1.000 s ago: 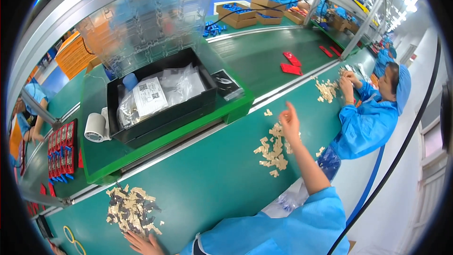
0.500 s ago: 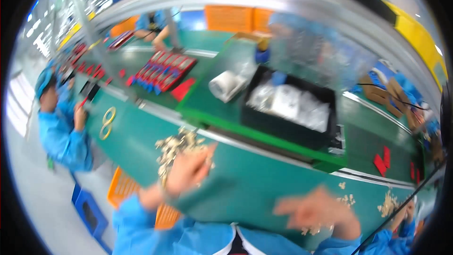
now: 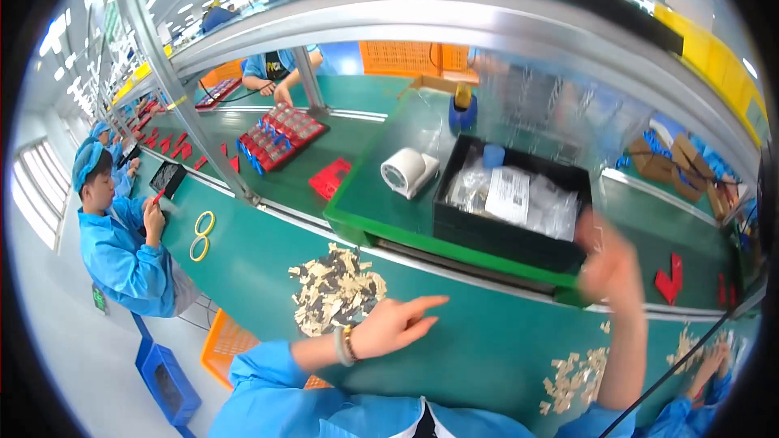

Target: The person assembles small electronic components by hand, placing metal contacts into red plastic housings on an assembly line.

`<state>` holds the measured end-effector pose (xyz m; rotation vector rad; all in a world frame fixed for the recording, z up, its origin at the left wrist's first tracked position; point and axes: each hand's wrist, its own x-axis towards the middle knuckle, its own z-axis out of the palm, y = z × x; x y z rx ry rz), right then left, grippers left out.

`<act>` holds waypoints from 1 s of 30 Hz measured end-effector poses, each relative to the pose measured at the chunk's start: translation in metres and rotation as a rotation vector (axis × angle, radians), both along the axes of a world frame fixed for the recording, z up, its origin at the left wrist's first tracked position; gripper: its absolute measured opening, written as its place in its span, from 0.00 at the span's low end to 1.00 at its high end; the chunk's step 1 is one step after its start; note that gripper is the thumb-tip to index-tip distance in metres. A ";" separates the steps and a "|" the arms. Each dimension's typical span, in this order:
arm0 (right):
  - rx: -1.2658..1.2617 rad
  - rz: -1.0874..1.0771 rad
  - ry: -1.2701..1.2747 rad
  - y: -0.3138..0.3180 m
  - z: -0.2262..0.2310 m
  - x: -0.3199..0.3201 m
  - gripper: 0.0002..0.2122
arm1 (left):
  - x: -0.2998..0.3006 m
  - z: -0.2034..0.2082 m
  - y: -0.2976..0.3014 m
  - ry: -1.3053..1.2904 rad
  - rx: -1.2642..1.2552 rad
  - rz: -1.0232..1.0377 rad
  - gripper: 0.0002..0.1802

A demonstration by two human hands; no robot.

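Observation:
My left hand point(image 3: 396, 328) hovers over the green work surface with thumb and index finger stretched out and nothing between them. Just left of it lies a heap of small flat tan and dark pieces point(image 3: 337, 288). My right hand point(image 3: 607, 264), smeared by motion, is raised at the right end of a black bin point(image 3: 503, 235); its fingers cannot be made out. Inside the bin are clear plastic bags point(image 3: 548, 207), a white labelled packet point(image 3: 508, 195) and a blue cap point(image 3: 492, 156). A smaller spread of tan pieces point(image 3: 574, 381) lies beside my right forearm.
A green-edged raised platform point(image 3: 345, 227) carries the bin, a white roll point(image 3: 408, 170) and a blue bottle point(image 3: 462, 112). Two yellow rings point(image 3: 200, 237) lie left. Red trays point(image 3: 284, 136) sit on the belt behind. Co-workers point(image 3: 126, 235) sit left and at the right edge. A metal bar point(image 3: 406, 12) spans above.
My right hand has moved from above the near work surface up and forward to the bin's right end. My left hand has shifted right, away from the heap. The view has moved slightly.

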<state>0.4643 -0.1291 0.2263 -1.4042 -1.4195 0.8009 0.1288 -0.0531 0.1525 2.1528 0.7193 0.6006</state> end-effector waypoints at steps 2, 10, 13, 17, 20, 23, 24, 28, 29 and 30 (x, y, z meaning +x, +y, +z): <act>-0.006 -0.011 0.058 0.010 0.015 0.009 0.24 | 0.001 -0.005 -0.004 -0.004 0.052 -0.060 0.23; -0.445 0.739 -0.105 -0.027 -0.010 -0.031 0.13 | 0.016 -0.082 -0.025 0.112 -0.012 -0.241 0.27; -0.166 0.122 0.331 -0.041 -0.045 0.035 0.24 | 0.009 -0.109 -0.046 0.181 0.362 -0.305 0.33; -0.102 -0.808 0.116 -0.084 -0.156 0.178 0.27 | 0.018 -0.132 -0.064 0.345 0.388 -0.319 0.36; -0.154 -1.095 -0.435 -0.109 -0.200 0.236 0.28 | 0.028 -0.131 -0.068 0.463 0.396 -0.330 0.40; -0.052 -1.173 -0.796 -0.091 -0.219 0.291 0.29 | 0.016 -0.159 -0.066 0.454 0.597 -0.279 0.45; 0.027 -1.220 -0.819 -0.090 -0.226 0.320 0.29 | 0.019 -0.158 -0.067 0.442 0.574 -0.270 0.48; -0.213 -1.295 -0.836 -0.062 -0.199 0.369 0.29 | 0.016 -0.151 -0.066 0.547 0.561 -0.297 0.48; -0.295 -1.348 -0.916 -0.066 -0.200 0.387 0.29 | 0.018 -0.153 -0.069 0.547 0.566 -0.232 0.48; -0.312 -1.354 -0.961 -0.072 -0.207 0.406 0.30 | 0.017 -0.158 -0.069 0.545 0.675 -0.241 0.46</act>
